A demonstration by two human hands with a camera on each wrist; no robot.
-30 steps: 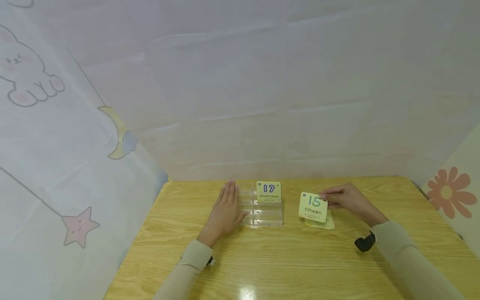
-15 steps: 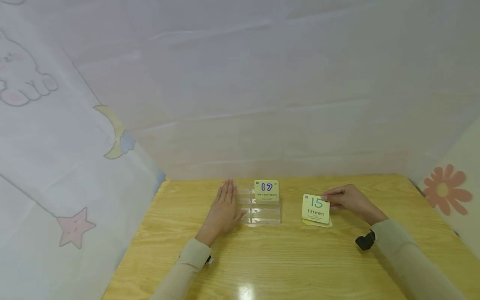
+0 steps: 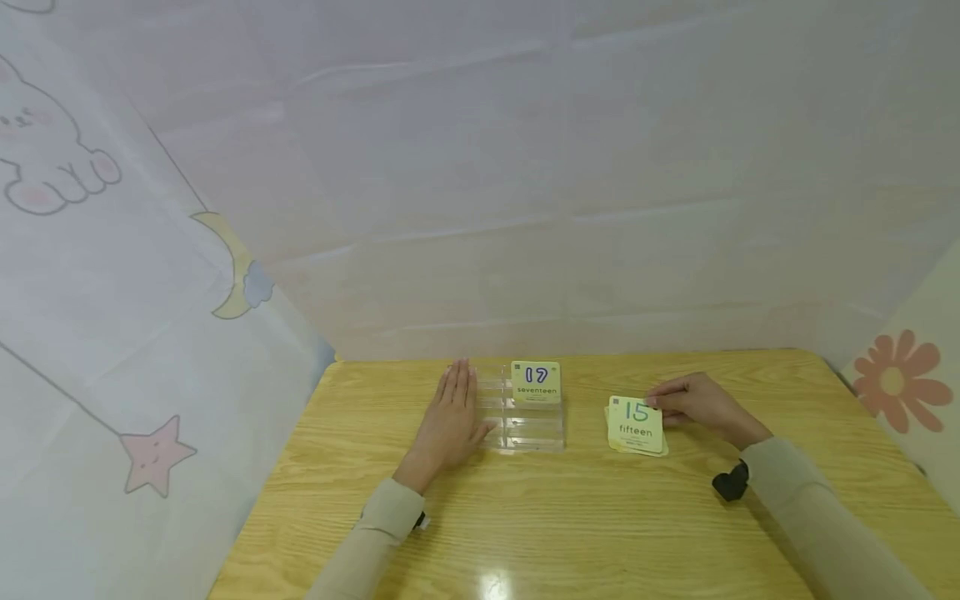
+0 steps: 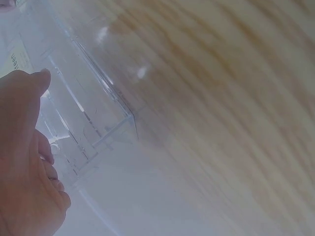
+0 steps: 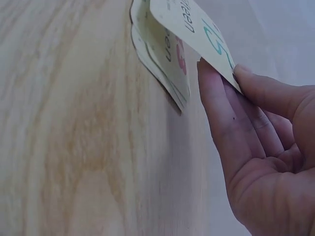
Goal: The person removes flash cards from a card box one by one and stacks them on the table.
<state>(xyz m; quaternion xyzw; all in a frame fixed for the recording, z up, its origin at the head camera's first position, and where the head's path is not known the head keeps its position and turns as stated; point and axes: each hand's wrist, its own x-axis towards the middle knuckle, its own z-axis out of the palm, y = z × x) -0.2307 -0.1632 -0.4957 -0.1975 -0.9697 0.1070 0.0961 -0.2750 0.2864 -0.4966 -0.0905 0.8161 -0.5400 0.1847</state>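
Note:
My right hand (image 3: 701,404) pinches the upper right edge of a yellow number card reading "15 fifteen" (image 3: 635,429) between thumb and fingers. In the right wrist view this card is tilted above a small stack of cards (image 5: 160,54), apart from it at the near edge. On the left, my left hand (image 3: 447,421) lies with straight fingers along the left part of a clear plastic stepped rack (image 3: 534,432), covering some of it. A "17 seventeen" card (image 3: 536,382) stands in the rack's upper right part. The left wrist view shows my left thumb (image 4: 37,81) over the rack.
The wooden table (image 3: 525,517) ends at the back against a pale cloth backdrop (image 3: 465,208). Between the rack and the stack lies a strip of bare wood.
The "15" card has come down and slightly nearer over the stack, with my right hand shifting only a little. My left hand stays on the rack.

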